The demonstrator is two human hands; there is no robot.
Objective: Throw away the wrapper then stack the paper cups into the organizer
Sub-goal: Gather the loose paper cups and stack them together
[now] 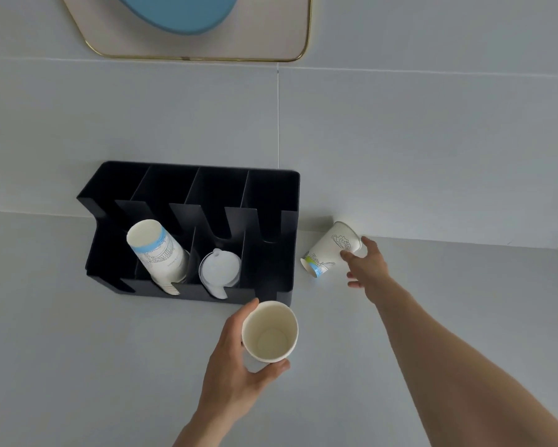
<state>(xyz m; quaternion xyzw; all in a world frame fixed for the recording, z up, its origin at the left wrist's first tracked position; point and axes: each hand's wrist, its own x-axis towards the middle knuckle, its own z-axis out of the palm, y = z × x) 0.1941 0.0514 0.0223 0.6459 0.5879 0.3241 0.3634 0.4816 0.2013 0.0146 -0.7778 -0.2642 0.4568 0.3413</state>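
Observation:
A black organizer with several slots stands against the wall. A stack of paper cups leans bottom-up in its second slot from the left. My left hand holds an upright white paper cup just in front of the organizer's right end. Right of the organizer, another printed paper cup lies tilted on its side near the wall, and my right hand grips it by the rim end. No wrapper is in view.
Clear plastic lids fill the organizer's third slot; the rightmost slot holds nothing. The grey counter meets the wall behind the organizer. A gold-framed panel hangs on the wall above.

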